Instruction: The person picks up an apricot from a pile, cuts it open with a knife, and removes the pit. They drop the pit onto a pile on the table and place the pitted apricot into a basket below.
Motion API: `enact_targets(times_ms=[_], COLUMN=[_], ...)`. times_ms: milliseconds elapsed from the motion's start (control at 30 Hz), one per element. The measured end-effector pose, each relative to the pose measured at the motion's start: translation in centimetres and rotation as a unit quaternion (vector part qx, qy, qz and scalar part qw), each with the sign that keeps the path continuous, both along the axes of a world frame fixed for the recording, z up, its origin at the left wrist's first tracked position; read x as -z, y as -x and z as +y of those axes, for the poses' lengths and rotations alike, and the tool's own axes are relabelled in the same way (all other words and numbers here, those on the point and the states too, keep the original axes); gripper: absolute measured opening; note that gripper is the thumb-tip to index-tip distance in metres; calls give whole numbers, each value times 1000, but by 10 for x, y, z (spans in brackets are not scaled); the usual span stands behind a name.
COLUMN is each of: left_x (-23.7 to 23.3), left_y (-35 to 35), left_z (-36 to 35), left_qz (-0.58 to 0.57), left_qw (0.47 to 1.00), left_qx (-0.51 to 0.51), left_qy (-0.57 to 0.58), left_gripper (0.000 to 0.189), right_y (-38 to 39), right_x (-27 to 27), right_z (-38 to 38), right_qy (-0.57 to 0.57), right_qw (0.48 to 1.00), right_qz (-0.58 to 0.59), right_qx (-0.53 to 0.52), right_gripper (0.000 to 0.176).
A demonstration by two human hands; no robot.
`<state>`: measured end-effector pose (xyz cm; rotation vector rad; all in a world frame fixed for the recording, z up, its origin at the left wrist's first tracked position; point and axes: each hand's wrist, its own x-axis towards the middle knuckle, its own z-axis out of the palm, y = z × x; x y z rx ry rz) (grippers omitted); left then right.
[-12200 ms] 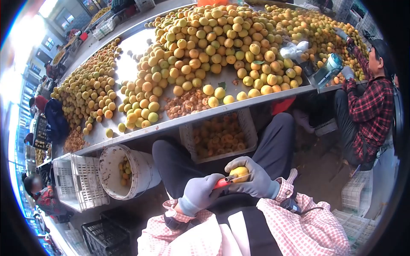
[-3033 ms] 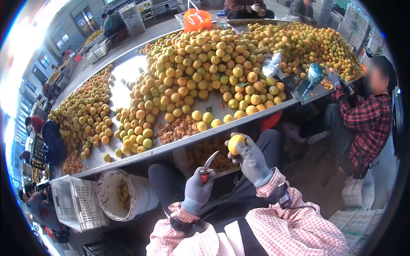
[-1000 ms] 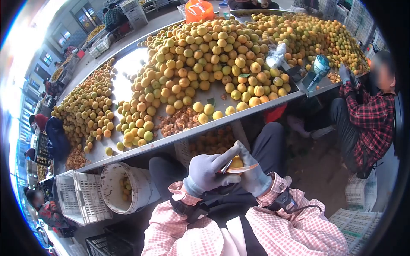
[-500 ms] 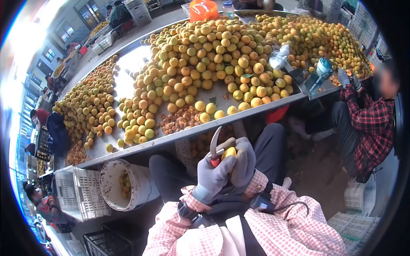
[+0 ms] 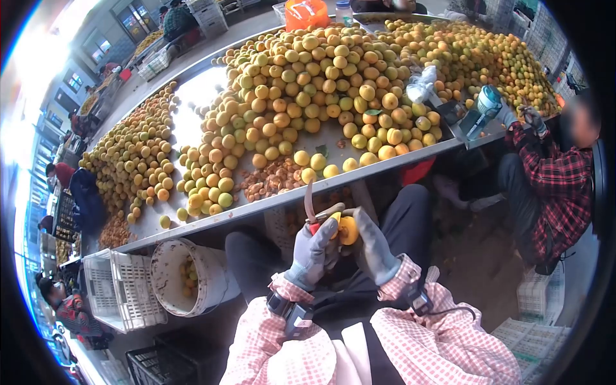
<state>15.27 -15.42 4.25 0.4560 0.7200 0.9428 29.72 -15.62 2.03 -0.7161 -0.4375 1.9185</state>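
Note:
In my gloved left hand (image 5: 309, 255) is a small curved knife (image 5: 308, 204) with a red handle, its blade pointing up toward the table edge. My gloved right hand (image 5: 374, 249) closes its fingers on a yellow apricot (image 5: 348, 231). The apricot sits between both hands and shows a cut, parted face; the left thumb touches its near-left part. Just beyond the hands, on the metal table (image 5: 247, 210), lies a pile of brown pits (image 5: 274, 179) beside many whole apricots (image 5: 289, 83).
A white bucket (image 5: 168, 282) with some fruit stands at my left, next to white plastic crates (image 5: 122, 289). An orange container (image 5: 305, 14) is at the table's far side. A teal-lidded bottle (image 5: 482, 112) stands near a co-worker in a plaid shirt (image 5: 555, 173) at right.
My hands have drawn slightly apart and the apricot has turned, now showing its parted flesh. The knife has shifted left and down. The co-worker's hands have moved a little.

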Motion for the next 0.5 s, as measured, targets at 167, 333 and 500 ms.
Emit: enact_targets(times_ms=[167, 333, 500], left_x=[20, 18, 58], left_y=[-2, 1, 25], left_z=[-1, 6, 32], left_qz=[152, 239, 202], left_qw=[979, 945, 965], left_qx=[-97, -173, -131], left_qy=[-96, -139, -108], left_gripper=[41, 39, 51], right_y=[5, 10, -2], right_x=[-4, -4, -17], right_z=[-14, -23, -16], right_qy=[-123, -97, -13], right_qw=[959, 987, 997], right_qz=[-256, -128, 60], right_qx=[-16, 15, -37], right_gripper=[43, 39, 39])
